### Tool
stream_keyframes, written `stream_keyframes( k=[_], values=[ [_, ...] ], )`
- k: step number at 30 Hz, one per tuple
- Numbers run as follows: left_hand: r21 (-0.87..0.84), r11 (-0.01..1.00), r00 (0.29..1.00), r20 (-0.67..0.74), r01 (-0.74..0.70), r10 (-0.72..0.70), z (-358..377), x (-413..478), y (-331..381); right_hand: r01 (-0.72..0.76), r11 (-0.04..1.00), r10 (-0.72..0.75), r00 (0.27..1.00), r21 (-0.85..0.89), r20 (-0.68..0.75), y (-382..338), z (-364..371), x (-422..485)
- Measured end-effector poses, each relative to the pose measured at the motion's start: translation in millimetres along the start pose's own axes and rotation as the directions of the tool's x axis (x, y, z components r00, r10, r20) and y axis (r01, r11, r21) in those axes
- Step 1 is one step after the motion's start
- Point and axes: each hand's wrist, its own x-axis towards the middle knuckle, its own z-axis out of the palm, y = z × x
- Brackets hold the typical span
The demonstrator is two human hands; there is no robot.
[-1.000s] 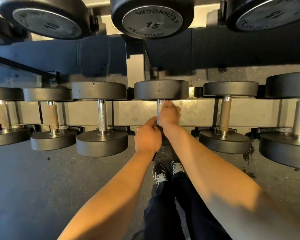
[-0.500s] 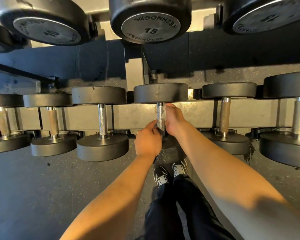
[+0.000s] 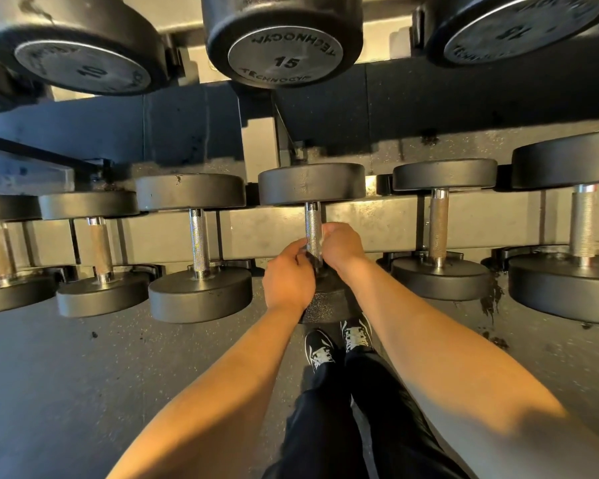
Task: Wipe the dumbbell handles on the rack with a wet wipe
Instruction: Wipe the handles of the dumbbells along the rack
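We grip handle [image 3: 313,229]: left hand [image 3: 288,280], right hand [image 3: 341,244] pinching wipe [image 3: 320,240] | knurled steel, grippy; wipe limp

Across the middle of the frame I saw the rack's lower rail [image 3: 388,223] carrying a row of dumbbells [image 3: 196,243] with their handles upright in the picture. An upper tier [image 3: 377,98] along the top held larger dumbbells, one marked 15 [image 3: 286,46]. The speckled floor [image 3: 66,375] lay below, bearing two black shoes [image 3: 320,347].
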Motion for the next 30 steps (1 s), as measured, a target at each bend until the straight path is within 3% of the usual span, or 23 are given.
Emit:
stream_keyframes(
  k=[5, 8, 12, 16, 19, 24, 30],
  values=[
    [-0.037, 0.999, 1.0, -0.009, 0.001, -0.001, 1, 0, -2, 0.005, 0.939, 0.04, 0.992, -0.343, 0.123, 16, 5, -8],
    [-0.14, 0.99, 1.0, 0.005, 0.021, -0.021, 2, 1, -5, -0.014, 0.894, 0.098, 0.981, -0.448, 0.165, 14, 3, -8],
    [-0.339, 0.939, 0.998, 0.046, 0.055, -0.042, -7, 4, -11, -0.008, 0.879, 0.119, 0.972, -0.477, 0.204, 10, -7, -18],
    [-0.209, 0.978, 0.999, 0.027, 0.022, -0.017, -9, 1, -23, -0.027, 0.87, 0.107, 0.985, -0.492, 0.135, 15, -3, -29],
    [-0.136, 0.983, 0.991, -0.041, 0.123, -0.129, -3, -2, -28, -0.072, 0.867, 0.138, 0.985, -0.493, 0.099, 9, 4, -27],
    [-0.228, 0.959, 0.985, 0.061, 0.168, -0.158, -4, 5, -27, -0.066, 0.884, 0.16, 0.973, -0.462, 0.167, 8, 8, -8],
    [-0.253, 0.947, 0.98, 0.07, 0.2, -0.188, -3, 6, -29, -0.039, 0.825, 0.065, 0.998, -0.564, 0.026, 14, 9, -22]
  ],
)
